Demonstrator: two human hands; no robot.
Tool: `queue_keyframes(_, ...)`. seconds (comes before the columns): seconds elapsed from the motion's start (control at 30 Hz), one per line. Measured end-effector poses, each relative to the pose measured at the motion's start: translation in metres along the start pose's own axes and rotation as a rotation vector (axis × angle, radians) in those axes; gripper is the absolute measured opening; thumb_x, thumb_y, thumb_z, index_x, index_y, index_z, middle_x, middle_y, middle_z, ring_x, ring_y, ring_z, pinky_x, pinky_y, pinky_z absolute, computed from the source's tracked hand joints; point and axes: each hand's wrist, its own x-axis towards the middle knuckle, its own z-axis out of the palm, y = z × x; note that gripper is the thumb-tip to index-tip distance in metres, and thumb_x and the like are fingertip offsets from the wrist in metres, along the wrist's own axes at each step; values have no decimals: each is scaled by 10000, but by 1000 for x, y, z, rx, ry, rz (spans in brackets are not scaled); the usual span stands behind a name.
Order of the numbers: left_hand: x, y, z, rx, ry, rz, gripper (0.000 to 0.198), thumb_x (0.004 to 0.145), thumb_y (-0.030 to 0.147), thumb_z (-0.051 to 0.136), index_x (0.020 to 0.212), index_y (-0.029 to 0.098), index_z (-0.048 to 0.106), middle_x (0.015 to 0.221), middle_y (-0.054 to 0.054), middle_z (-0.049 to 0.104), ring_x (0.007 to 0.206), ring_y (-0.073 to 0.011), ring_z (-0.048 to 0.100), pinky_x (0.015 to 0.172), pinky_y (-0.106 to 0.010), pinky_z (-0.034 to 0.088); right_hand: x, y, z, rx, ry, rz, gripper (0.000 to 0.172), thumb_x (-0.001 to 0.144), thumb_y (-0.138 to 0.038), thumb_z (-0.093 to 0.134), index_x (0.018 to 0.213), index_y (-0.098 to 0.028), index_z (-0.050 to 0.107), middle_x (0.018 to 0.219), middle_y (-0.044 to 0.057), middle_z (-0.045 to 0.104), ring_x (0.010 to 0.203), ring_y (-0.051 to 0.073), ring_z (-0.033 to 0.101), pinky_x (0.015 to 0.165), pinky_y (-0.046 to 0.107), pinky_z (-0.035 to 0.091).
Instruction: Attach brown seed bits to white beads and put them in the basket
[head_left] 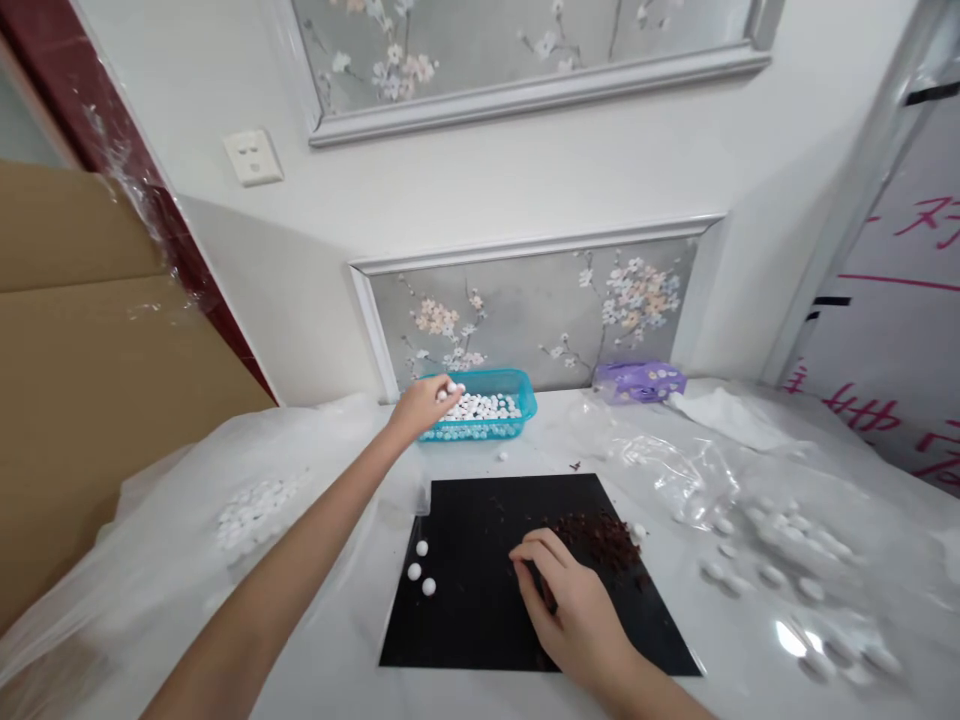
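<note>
At the left end of a teal plastic basket (529,400), my left hand (421,408) is closed round several small white balls (452,388). White balls, some with dark marks, fill much of the basket. My right hand (566,605) hovers over or rests on a black mat (480,635), thumb and forefinger pinched together; what they hold, if anything, is too small to make out. Just beyond it lies a loose heap of dark brown bits (604,540). Three white balls (422,548) sit on the mat's left side.
Clear plastic bags of white balls lie at the left (251,515) and right (802,530), with loose balls beside the right one. A purple packet (641,382) and white tissue (731,415) are by the wall. A cardboard box (97,380) stands at the left.
</note>
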Motion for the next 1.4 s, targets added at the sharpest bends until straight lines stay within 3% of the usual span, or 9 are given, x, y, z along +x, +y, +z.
queue_keyframes(0.1, 37, -20, 17, -38, -3, -88, 287, 799, 444, 505, 803, 161, 551, 713, -13, 596, 614, -133, 531, 575, -234, 404, 1, 0, -3, 16, -65, 4, 177, 886, -138, 369, 906, -202, 533, 909, 21, 575, 446, 47, 460, 439, 193, 371)
queue_keyframes(0.23, 50, -39, 38, -81, -20, -120, 282, 774, 397, 562, 884, 137, 571, 856, -67, 648, 713, -155, 594, 658, -269, 475, 2, -3, -7, -4, -94, -7, 178, 873, -121, 375, 878, -200, 535, 876, 16, 573, 443, 49, 452, 437, 191, 362)
queue_keyframes(0.43, 41, -36, 23, -105, -61, -56, 245, 819, 346, 494, 837, 134, 616, 971, -95, 656, 989, -216, 576, 905, -329, 438, 3, -6, -13, -11, -118, 9, 172, 884, -151, 381, 882, -195, 547, 870, 23, 588, 459, 57, 456, 478, 196, 385)
queue_keyframes(0.57, -25, -15, 16, -91, -51, -31, 341, 889, 393, 371, 1015, 159, 584, 1095, -84, 596, 1032, -201, 537, 916, -334, 423, 2, -4, -14, -20, -105, 37, 185, 892, -178, 382, 877, -186, 566, 877, 33, 589, 484, 64, 469, 479, 201, 377)
queue_keyframes(0.73, -152, 12, 15, 29, -367, 152, 383, 872, 476, 423, 1126, 207, 522, 1120, -73, 575, 1011, -216, 553, 884, -359, 449, -1, -8, -14, -20, -142, 6, 204, 888, -170, 371, 891, -171, 575, 893, 38, 599, 418, 42, 393, 453, 200, 355)
queue_keyframes(0.83, -186, 13, 17, 113, -406, 121, 339, 867, 478, 430, 1060, 222, 539, 1050, -84, 584, 952, -235, 574, 809, -368, 475, -2, -10, -14, -46, -147, -33, 214, 885, -163, 364, 892, -168, 577, 897, 44, 602, 412, 43, 383, 451, 205, 349)
queue_keyframes(0.97, -180, 10, 20, 132, -462, 157, 287, 920, 385, 304, 830, 243, 537, 767, -34, 580, 674, -181, 573, 612, -317, 449, -1, -10, -15, -27, -137, -11, 205, 879, -161, 372, 880, -172, 577, 887, 43, 603, 407, 40, 376, 452, 201, 351)
queue_keyframes(1.23, -161, 9, 21, 88, -414, 272, 311, 906, 355, 343, 652, 241, 481, 608, 7, 498, 542, -143, 495, 541, -282, 413, 0, -8, -14, -20, -122, 3, 190, 867, -148, 382, 874, -184, 569, 881, 30, 598, 418, 45, 397, 462, 205, 360)
queue_keyframes(1.4, -80, 20, -7, 75, -98, 242, 337, 921, 382, 335, 643, 199, 391, 595, 23, 413, 566, -116, 435, 597, -267, 375, 0, -8, -13, -16, -98, 8, 197, 877, -160, 379, 861, -190, 573, 864, 26, 608, 460, 57, 463, 481, 206, 369)
